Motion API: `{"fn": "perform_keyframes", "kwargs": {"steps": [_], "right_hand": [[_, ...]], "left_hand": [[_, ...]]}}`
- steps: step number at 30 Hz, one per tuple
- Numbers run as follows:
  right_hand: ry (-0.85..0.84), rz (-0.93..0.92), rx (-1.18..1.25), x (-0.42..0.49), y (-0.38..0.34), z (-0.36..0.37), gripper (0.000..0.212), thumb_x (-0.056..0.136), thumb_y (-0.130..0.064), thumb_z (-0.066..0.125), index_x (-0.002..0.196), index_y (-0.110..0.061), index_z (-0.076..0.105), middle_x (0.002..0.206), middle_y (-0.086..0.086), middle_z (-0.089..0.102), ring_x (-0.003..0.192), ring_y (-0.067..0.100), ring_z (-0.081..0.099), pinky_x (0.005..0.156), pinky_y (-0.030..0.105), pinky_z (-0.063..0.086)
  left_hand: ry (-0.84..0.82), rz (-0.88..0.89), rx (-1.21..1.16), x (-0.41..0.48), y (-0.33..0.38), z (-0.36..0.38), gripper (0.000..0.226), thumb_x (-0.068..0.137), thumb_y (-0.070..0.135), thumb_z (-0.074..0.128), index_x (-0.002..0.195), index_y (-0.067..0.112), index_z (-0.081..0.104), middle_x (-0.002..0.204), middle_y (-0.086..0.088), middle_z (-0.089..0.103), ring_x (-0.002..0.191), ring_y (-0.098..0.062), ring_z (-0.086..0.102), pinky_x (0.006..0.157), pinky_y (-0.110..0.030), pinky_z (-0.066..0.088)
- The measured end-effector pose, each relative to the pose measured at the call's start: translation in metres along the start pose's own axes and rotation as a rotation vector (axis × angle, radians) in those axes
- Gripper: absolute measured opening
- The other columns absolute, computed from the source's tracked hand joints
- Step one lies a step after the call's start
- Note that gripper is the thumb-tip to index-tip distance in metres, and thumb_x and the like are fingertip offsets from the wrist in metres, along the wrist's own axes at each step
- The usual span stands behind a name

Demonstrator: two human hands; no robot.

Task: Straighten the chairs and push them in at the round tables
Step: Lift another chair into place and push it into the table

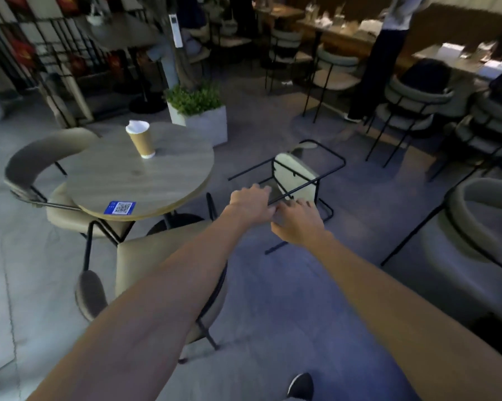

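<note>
Two hands on a tipped-over chair beside a round table.
The left hand (249, 202) curls round a black leg of the chair (294, 175), which lies on its side at the table's (157, 180) 3 o'clock. The right hand (299, 224) touches the frame, grip unclear. A paper cup (142, 140) stands at the table's 12 o'clock.

Left hand (251, 202) grips tipped chair (294, 172); right hand (299, 224) touching frame.
</note>
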State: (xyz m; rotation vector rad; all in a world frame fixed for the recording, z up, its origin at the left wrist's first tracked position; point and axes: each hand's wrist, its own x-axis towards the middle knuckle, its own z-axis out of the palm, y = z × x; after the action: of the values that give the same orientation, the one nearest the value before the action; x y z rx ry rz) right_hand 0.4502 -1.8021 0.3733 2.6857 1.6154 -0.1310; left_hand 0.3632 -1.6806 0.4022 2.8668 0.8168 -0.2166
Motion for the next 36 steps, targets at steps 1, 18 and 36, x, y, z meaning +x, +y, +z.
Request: {"fn": "perform_keyframes", "kwargs": {"steps": [1,18,36], "right_hand": [[0.013,0.007,-0.009,0.010,0.024,-0.006,0.042,0.092,-0.046,0.048,0.120,-0.017,0.057,0.122,0.009,0.062,0.117,0.033,0.051,0.098,0.045,0.037],[-0.078,0.183,-0.079,0.185,0.376,-0.042,0.053,0.094,-0.054,0.045,0.131,-0.016,0.052,0.132,0.010,0.059,0.124,0.034,0.048,0.101,0.047,0.036],[-0.136,0.080,-0.052,0.508,0.665,-0.048,0.049,0.093,-0.044,0.050,0.132,-0.014,0.047,0.130,0.012,0.057,0.121,0.036,0.049,0.099,0.048,0.039]], "left_hand": [[0.013,0.004,0.012,0.020,0.013,-0.008,0.054,0.095,0.055,0.049,0.133,0.017,0.045,0.133,-0.011,0.051,0.119,-0.036,0.054,0.086,-0.047,0.045],[0.039,0.142,0.087,0.342,0.209,-0.046,0.051,0.094,0.054,0.048,0.129,0.017,0.045,0.132,-0.013,0.052,0.120,-0.037,0.052,0.090,-0.047,0.045],[0.006,0.009,0.031,0.777,0.280,-0.039,0.047,0.096,0.046,0.047,0.135,0.019,0.047,0.129,-0.010,0.055,0.116,-0.034,0.057,0.089,-0.045,0.048]]}}
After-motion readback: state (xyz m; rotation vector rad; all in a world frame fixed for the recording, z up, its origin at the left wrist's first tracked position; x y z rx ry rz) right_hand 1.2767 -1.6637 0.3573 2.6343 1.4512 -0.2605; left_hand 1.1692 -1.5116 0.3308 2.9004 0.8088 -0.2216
